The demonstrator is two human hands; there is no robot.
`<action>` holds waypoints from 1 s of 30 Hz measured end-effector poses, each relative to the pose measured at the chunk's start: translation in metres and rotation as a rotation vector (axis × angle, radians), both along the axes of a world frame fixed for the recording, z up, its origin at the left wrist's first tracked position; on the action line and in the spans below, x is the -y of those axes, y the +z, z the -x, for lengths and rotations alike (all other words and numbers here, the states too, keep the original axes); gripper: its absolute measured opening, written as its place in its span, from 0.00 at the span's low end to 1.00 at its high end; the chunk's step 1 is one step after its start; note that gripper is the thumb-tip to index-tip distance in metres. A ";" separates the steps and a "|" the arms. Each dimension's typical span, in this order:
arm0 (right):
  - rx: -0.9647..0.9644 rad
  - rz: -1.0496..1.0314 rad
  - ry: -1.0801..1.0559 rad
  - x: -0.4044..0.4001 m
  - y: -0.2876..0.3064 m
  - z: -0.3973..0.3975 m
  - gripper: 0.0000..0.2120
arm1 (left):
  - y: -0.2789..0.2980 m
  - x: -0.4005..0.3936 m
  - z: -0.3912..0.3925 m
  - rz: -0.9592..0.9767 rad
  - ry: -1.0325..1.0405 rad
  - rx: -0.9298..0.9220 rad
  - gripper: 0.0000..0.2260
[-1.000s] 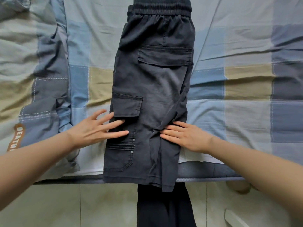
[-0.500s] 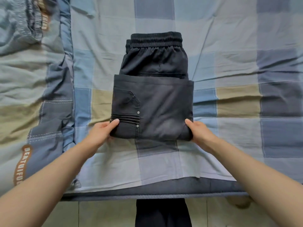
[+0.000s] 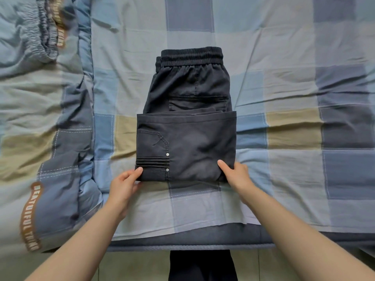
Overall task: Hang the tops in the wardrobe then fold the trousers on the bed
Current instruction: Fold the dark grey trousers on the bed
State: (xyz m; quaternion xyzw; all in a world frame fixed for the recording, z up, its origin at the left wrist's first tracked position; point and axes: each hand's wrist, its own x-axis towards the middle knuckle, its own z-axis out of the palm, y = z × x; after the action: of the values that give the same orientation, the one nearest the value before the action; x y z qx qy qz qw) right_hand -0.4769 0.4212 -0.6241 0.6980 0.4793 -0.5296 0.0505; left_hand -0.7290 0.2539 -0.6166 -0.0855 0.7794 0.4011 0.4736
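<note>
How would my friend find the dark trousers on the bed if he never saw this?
Look at the bed with the blue checked sheet. In its middle lie the dark grey folded cotton trousers, both hands gripping their near corners. Only they are plain dark, with an elastic waistband and silver studs.

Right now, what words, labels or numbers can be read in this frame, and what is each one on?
"BEAUTIFUL THING", last word blurred and uncertain: brown curved band on the blue-grey checked quilt at left.
Second brown printed band on the quilt, top left: too blurred to read.
Folded black cargo trousers: no text visible.
</note>
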 end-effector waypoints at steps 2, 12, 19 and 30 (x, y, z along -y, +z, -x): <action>-0.012 -0.008 -0.081 0.006 0.005 0.005 0.19 | 0.003 0.003 -0.004 0.004 -0.003 0.015 0.12; -0.078 0.326 -0.133 0.066 0.078 -0.070 0.10 | 0.092 0.056 -0.033 0.130 -0.248 0.239 0.12; -0.158 0.351 -0.299 0.035 0.149 -0.075 0.17 | 0.148 0.031 -0.007 0.095 -0.586 0.004 0.20; -0.336 0.365 -0.509 -0.123 0.129 0.065 0.09 | 0.093 -0.124 0.045 -0.060 -1.017 0.030 0.26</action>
State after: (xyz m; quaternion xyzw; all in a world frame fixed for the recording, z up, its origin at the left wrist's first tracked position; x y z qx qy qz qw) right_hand -0.5418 0.5438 -0.4951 0.6778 0.1894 -0.7094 -0.0388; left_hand -0.7735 0.3776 -0.5235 0.3128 0.7036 0.1409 0.6223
